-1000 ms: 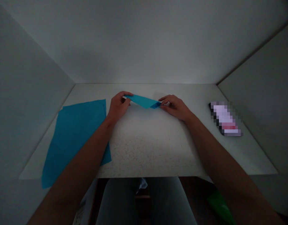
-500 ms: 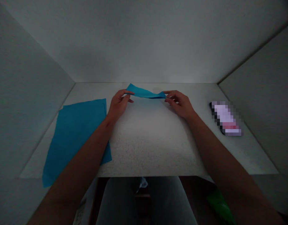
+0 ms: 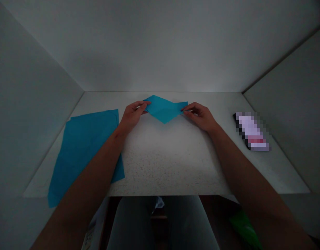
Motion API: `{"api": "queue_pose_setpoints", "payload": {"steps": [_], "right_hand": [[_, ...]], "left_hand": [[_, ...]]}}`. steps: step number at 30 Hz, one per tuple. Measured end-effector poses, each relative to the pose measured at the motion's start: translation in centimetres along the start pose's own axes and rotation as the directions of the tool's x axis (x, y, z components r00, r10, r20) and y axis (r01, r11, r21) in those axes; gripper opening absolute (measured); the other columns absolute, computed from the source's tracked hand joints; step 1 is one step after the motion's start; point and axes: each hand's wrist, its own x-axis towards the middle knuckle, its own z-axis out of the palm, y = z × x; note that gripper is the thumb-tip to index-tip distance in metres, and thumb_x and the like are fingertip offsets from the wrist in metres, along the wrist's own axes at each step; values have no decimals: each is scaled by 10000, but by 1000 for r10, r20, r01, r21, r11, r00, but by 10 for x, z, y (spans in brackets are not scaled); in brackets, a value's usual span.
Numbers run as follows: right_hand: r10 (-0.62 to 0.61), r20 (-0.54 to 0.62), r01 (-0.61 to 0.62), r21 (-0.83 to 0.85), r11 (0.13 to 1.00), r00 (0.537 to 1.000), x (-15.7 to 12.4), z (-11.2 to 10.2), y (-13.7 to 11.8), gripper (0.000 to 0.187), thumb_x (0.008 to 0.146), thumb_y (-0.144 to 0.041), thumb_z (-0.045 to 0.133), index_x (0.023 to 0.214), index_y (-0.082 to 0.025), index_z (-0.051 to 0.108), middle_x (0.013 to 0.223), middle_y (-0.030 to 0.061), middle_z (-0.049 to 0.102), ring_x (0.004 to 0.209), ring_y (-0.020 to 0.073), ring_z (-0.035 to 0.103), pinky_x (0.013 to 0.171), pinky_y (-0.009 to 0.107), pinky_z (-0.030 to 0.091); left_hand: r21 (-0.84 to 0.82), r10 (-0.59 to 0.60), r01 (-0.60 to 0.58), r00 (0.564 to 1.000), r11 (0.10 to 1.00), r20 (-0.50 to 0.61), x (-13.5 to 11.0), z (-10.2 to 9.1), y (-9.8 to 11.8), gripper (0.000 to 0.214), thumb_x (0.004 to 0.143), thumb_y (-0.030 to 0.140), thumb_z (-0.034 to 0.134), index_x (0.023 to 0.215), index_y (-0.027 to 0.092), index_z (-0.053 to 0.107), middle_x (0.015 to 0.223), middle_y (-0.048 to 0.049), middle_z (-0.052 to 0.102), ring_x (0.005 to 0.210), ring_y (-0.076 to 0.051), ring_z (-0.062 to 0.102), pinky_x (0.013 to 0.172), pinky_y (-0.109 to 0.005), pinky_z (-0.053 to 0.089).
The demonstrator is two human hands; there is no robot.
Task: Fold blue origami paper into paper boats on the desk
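Note:
A small folded piece of blue paper (image 3: 164, 109) is stretched between my hands near the back of the white tabletop (image 3: 162, 166). Its lower edge comes to a point that faces me. My left hand (image 3: 133, 113) pinches the paper's left end between thumb and fingers. At the other end, my right hand (image 3: 200, 116) pinches the right corner with its fingertips. Larger blue sheets (image 3: 88, 139) lie on the left of the table, partly covered by my left forearm and hanging slightly over the front edge.
On the right side of the table lies a phone (image 3: 252, 132) with its screen blurred out. White walls (image 3: 162, 45) close in the table at the back and both sides. Below the front edge are my legs (image 3: 133, 222) and a green object (image 3: 244, 227) at the right.
The paper has tilted and opened out: earlier it showed as a narrow strip, now its broad face with a downward point is visible. Both hands stay in nearly the same place.

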Motion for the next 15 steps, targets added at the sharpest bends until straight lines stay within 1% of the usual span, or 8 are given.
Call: {"api": "queue_pose_setpoints", "payload": {"steps": [3,5,8,11,13,15], "right_hand": [[-5,-15,5,-8,1000,1000,1,-1,1,294,921,-574,821,1008,-296,784,1116,55,816,993,251,741,872,428,618],[-20,-24,20,-7,1000,999,1,-1,3,300,922,-583,820,1011,-299,783,1128,56,804,1019,253,734,884,425,615],[-62,-32,62,5,998,998,3,-1,7,298,929,-587,818,1008,-301,781,1118,60,773,1033,247,720,880,410,613],[-115,-68,115,-2,993,991,6,0,13,301,902,-582,854,995,-307,777,1177,70,716,1081,249,691,855,389,619],[-116,-105,117,3,993,988,6,1,16,360,868,-596,886,1073,-325,769,1265,75,672,1105,253,672,840,380,627],[-71,-125,77,50,996,990,6,2,18,523,838,-618,909,1249,-355,720,1358,79,638,1086,250,669,817,372,637]], "left_hand": [[17,11,-12,1000,1000,19,0,-1,-3,333,964,537,744,1071,227,795,1154,-88,796,1036,-217,784,860,-352,709],[33,39,-40,999,999,15,0,-3,-5,317,958,494,758,1154,245,771,1175,-83,790,1030,-214,787,835,-347,707],[18,90,-90,996,996,24,1,-5,-10,440,891,432,851,1270,272,695,1164,-70,789,996,-203,792,828,-328,690],[-41,121,-120,992,992,31,2,-5,-12,565,848,441,907,1314,286,628,1142,-56,792,954,-192,794,833,-305,674],[-67,137,-135,990,989,24,2,-4,-13,630,836,463,922,1350,293,599,1146,-52,793,930,-184,792,830,-298,670],[-80,159,-156,987,984,22,3,-4,-12,675,838,485,923,1388,299,580,1144,-50,794,928,-182,790,841,-305,672]]}}
